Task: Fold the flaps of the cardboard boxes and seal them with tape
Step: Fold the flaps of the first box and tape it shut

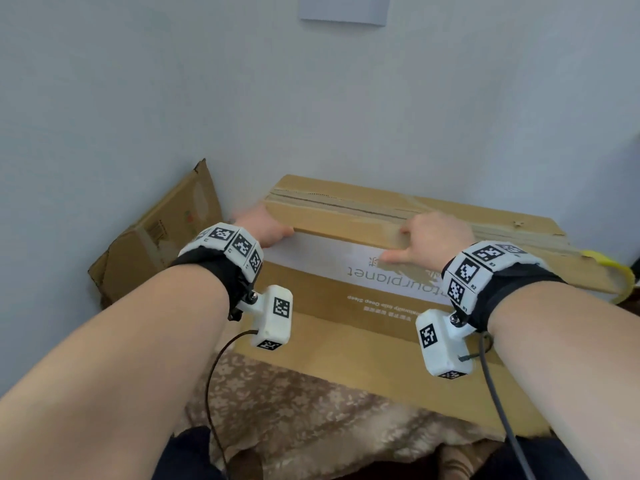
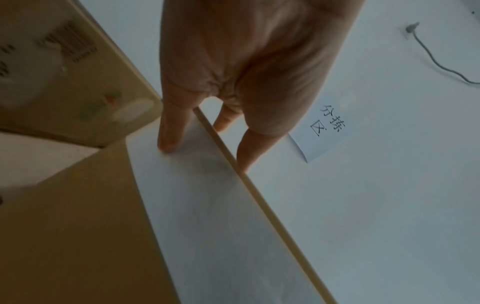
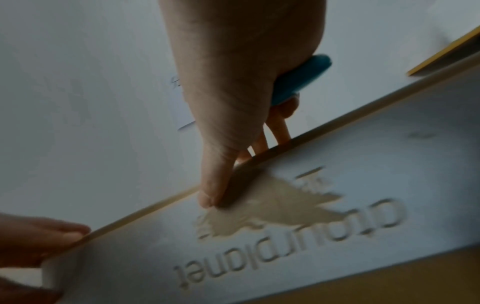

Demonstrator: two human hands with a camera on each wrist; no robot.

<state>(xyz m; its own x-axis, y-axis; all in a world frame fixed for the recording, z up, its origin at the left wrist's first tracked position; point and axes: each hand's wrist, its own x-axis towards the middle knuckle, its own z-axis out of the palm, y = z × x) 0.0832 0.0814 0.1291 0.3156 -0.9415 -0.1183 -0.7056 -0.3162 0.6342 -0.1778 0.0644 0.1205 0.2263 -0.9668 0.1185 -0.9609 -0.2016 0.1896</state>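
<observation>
The big box [image 1: 363, 341] is plain matt brown cardboard, with a smooth white printed band across its side, and its top has a strip of slightly shiny brown tape [image 1: 433, 216] with ragged torn patches. A second cardboard box [image 1: 156, 237] beside it looks scuffed and torn at the edges. Underneath there's a soft, fuzzy patterned cloth [image 1: 311, 420], and the wall [image 1: 311, 98] is smooth and matt.

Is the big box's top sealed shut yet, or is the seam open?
Not sealed: box shows a dark open seam with only torn old tape; both hands grip its top edge.
</observation>
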